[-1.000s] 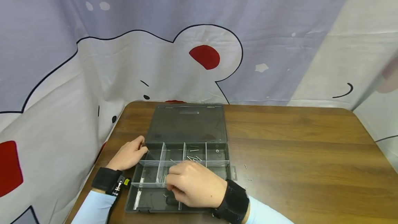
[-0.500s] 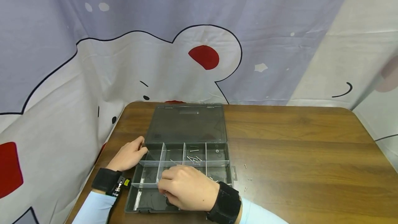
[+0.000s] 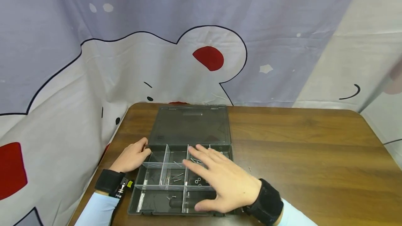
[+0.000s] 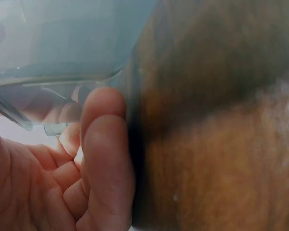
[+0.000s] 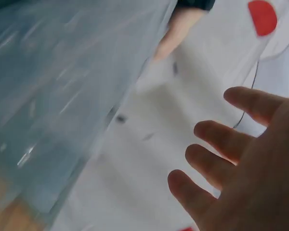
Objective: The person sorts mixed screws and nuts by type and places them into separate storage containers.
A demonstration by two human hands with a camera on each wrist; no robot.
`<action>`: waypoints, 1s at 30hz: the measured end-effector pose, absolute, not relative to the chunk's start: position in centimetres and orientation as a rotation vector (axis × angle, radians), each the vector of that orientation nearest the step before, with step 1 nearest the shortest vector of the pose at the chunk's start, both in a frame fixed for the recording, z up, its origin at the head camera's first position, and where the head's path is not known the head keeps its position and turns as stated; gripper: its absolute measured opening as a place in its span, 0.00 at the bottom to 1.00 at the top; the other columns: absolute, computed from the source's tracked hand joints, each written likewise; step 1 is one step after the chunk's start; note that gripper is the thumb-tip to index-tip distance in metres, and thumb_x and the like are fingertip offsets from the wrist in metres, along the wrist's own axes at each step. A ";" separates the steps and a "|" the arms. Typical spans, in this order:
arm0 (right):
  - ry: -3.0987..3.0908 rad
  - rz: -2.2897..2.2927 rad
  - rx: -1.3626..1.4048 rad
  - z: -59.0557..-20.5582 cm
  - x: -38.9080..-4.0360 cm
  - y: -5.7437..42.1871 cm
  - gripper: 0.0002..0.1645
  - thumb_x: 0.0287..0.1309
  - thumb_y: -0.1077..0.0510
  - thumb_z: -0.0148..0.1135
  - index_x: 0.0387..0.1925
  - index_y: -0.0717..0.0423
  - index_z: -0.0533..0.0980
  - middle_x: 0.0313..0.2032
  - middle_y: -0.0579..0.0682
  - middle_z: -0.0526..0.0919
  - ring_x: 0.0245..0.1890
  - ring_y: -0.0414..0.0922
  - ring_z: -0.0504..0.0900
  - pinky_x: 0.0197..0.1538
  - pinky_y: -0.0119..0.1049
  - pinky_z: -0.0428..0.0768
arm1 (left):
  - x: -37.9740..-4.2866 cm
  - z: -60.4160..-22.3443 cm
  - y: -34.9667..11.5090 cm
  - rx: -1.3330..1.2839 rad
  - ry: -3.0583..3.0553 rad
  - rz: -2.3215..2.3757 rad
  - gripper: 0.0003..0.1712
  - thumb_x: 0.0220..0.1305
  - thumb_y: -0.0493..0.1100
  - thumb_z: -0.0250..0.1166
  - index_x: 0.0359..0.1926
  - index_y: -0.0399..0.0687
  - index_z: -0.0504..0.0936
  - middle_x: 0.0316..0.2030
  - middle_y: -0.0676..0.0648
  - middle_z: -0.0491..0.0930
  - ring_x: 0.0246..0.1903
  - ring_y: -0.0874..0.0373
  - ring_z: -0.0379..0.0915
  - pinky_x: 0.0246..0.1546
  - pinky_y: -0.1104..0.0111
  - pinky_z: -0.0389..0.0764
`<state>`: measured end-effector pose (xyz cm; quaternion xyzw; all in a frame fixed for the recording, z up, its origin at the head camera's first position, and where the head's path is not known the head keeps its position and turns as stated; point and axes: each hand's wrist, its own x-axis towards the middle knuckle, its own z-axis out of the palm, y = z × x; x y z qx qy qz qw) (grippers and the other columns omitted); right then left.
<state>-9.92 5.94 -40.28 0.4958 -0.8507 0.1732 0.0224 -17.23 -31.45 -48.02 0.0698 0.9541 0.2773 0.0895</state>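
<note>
A grey translucent compartment box (image 3: 157,205) sits on the table with its lid (image 3: 191,125) laid back behind it. My left hand (image 3: 130,156) grips the box's left wall near the back corner; in the left wrist view its curled fingers (image 4: 106,154) press at the box edge. Over the right half of the box my right hand (image 3: 229,180) is spread flat and holds nothing. Small screws (image 3: 178,178) lie in a middle compartment, and nuts (image 3: 198,180) in the one to its right. Other screws (image 3: 195,161) show behind the right fingertips. The right-hand compartments are partly hidden.
The wooden table (image 3: 298,149) extends to the right, with a tiny screw (image 3: 250,168) lying on it beside the box. A patterned curtain (image 3: 141,62) hangs behind the table. More tiny screws (image 3: 171,197) lie in the front left compartment.
My right hand, bent with fingers down in the box's middle before, has risen, moved right and spread its fingers. Screws and nuts beneath it now show. My left hand stays on the box.
</note>
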 end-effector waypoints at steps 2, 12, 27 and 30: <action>-2.653 0.547 1.427 -40.6 -10.5 7.8 0.55 0.63 0.25 0.58 0.81 0.46 0.56 0.83 0.52 0.49 0.82 0.56 0.54 0.75 0.60 0.64 | -17.2 -48.1 -31.4 0.209 2.837 0.823 0.07 0.70 0.42 0.54 0.36 0.48 0.65 0.23 0.50 0.63 0.20 0.56 0.59 0.26 0.65 0.60; -2.668 0.490 1.080 -44.6 -12.8 15.9 0.33 0.60 0.46 0.72 0.61 0.59 0.78 0.65 0.57 0.76 0.63 0.54 0.78 0.64 0.54 0.77 | -17.2 -48.1 -31.5 0.202 2.835 0.826 0.07 0.71 0.43 0.54 0.36 0.48 0.65 0.23 0.50 0.63 0.20 0.56 0.59 0.26 0.65 0.60; -2.743 0.419 0.984 -47.4 -12.6 17.5 0.12 0.46 0.59 0.81 0.32 0.51 0.84 0.30 0.41 0.76 0.29 0.35 0.76 0.36 0.35 0.81 | -17.1 -48.1 -31.6 0.210 2.835 0.826 0.07 0.71 0.43 0.54 0.37 0.48 0.65 0.23 0.50 0.63 0.19 0.56 0.59 0.26 0.65 0.59; -2.783 0.424 0.896 -47.5 -12.4 17.3 0.11 0.46 0.59 0.81 0.30 0.49 0.84 0.30 0.40 0.78 0.29 0.36 0.80 0.36 0.36 0.82 | -17.1 -48.0 -31.5 0.206 2.836 0.825 0.06 0.71 0.43 0.54 0.37 0.48 0.66 0.23 0.50 0.64 0.19 0.56 0.59 0.26 0.65 0.60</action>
